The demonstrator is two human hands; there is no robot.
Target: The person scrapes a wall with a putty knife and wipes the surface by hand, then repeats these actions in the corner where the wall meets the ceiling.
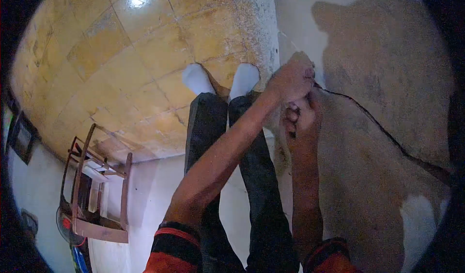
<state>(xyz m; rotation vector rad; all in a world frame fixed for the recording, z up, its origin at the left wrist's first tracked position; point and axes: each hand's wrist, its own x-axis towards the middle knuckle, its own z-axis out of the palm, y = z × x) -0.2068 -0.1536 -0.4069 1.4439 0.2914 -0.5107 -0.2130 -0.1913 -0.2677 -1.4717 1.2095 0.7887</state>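
Note:
My left hand (pixel 292 79) is closed in front of the wall, its fingers pinched at the near end of a thin dark cable (pixel 373 118). From those fingers the cable slopes down to the right across the wall. Just below, almost touching it, my right hand (pixel 304 118) has its fingers curled shut. A small dark bit shows under the right fingers, but what they hold is too hidden to name. A faint pale line (pixel 293 43) runs up past the left hand.
The worn wall (pixel 368 186) with my shadow fills the right side. My white-socked feet (pixel 244 81) stand on yellow floor tiles (pixel 121 55). At the lower left are a wooden chair (pixel 101 229) and a round fan (pixel 65 224), partly behind it.

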